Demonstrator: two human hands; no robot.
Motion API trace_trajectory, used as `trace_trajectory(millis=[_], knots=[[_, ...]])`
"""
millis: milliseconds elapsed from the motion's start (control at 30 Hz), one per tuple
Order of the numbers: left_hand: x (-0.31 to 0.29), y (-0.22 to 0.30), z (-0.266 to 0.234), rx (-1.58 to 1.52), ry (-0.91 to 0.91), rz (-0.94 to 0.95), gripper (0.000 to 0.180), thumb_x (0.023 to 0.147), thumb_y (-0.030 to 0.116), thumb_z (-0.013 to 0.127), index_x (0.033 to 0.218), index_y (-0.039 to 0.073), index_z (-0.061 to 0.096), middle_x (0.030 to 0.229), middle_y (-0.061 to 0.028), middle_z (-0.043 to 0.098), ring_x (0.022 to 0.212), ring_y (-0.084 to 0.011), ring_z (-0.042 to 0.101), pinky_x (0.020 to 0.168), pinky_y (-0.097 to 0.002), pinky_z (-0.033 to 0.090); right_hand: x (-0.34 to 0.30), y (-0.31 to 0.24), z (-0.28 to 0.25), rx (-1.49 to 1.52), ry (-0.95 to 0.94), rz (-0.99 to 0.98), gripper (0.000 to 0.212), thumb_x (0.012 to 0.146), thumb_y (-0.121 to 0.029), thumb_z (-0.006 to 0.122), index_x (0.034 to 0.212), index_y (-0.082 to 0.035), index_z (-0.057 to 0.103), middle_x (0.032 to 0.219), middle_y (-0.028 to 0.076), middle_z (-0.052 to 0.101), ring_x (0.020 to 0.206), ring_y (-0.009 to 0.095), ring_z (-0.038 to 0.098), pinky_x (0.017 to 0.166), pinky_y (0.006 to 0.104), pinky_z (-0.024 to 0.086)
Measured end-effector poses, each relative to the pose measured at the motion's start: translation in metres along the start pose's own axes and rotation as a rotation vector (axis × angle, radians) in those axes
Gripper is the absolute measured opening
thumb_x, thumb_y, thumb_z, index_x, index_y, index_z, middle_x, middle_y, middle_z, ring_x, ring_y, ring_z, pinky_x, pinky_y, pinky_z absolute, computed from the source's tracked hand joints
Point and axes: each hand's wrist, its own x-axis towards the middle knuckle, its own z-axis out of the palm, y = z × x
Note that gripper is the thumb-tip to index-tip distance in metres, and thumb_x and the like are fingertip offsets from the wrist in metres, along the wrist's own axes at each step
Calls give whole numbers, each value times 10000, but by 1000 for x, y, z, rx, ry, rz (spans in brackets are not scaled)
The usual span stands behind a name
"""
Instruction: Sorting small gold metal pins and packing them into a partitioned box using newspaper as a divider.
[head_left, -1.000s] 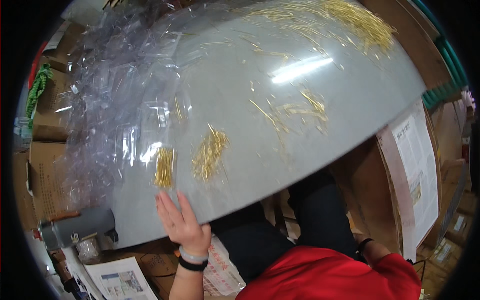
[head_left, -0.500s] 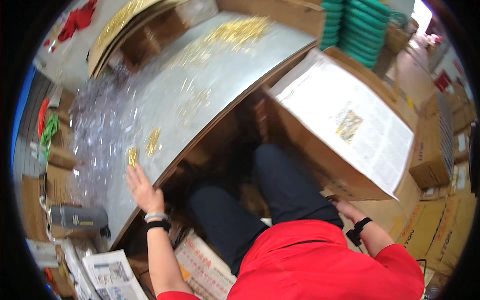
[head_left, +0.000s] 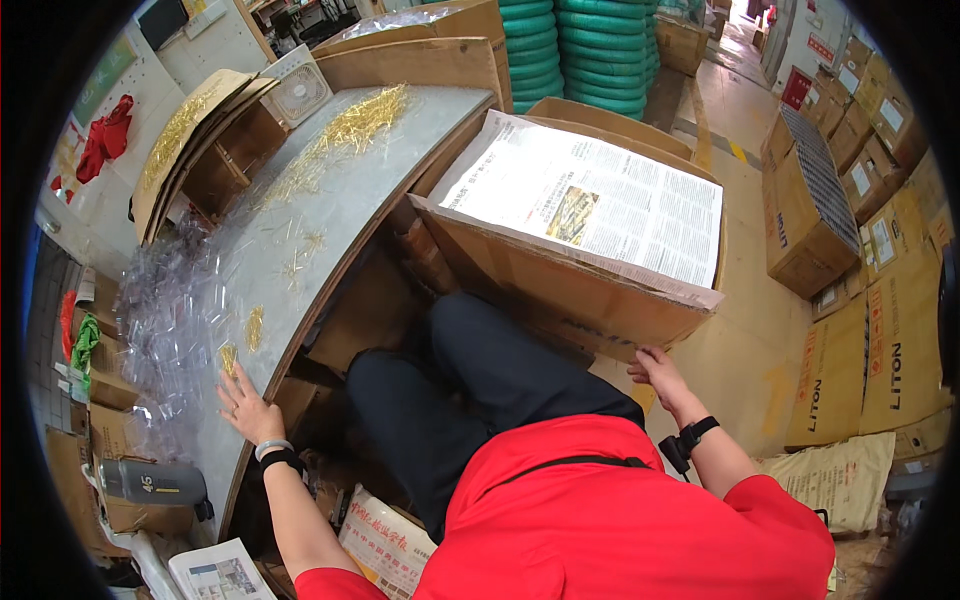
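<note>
Right hand [head_left: 661,375] has neared the carton [head_left: 560,288], grip unclear; left hand [head_left: 250,412], grip released, by gold wires [head_left: 228,357].

Sticks [head_left: 254,328] on table [head_left: 345,203], carton [head_left: 560,287] to right, newspaper [head_left: 640,195] atop

"How are you posed?"
"My left hand [head_left: 252,413] is out ahead, back upward, fingers apart"
"And the other?"
"My right hand [head_left: 660,373] is out at my side, fingers loosely bent"
</note>
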Motion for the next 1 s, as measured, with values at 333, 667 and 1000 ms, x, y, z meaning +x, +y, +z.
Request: trace_trajectory(millis=[333, 667, 1000], knots=[[-10, -3, -5, -9, 80, 48, 1017, 654, -62, 641, 1559, 154, 230, 1630, -64, 194, 1478, -300, 240, 1184, -519, 236, 22, 1, 8, -21, 2, 92, 473, 1007, -302, 542, 1384, -30, 456, 1157, 138, 628, 976, 221, 643, 803, 333, 529], [-12, -12, -2, -155, 230, 149, 844, 675, 5, 699, 1461, 0, 390, 1558, -156, 344, 1433, -334, 328, 1188, -435, 267, 70, 25, 15, -230, -167, 406, 363, 987, -268, 546, 1261, -30, 536, 1090, 127, 641, 909, 229, 643, 781, 350, 532], [-13, -7, -10, -341, 211, 259, 644, 798, -14, 532, 1435, 7, 442, 1466, -274, 424, 1314, -409, 477, 1111, -465, 366, 62, 79, -27, -274, 25, 479, 237, 934, -206, 565, 1051, -14, 641, 909, 93, 675, 779, 210, 649, 677, 352, 533]])
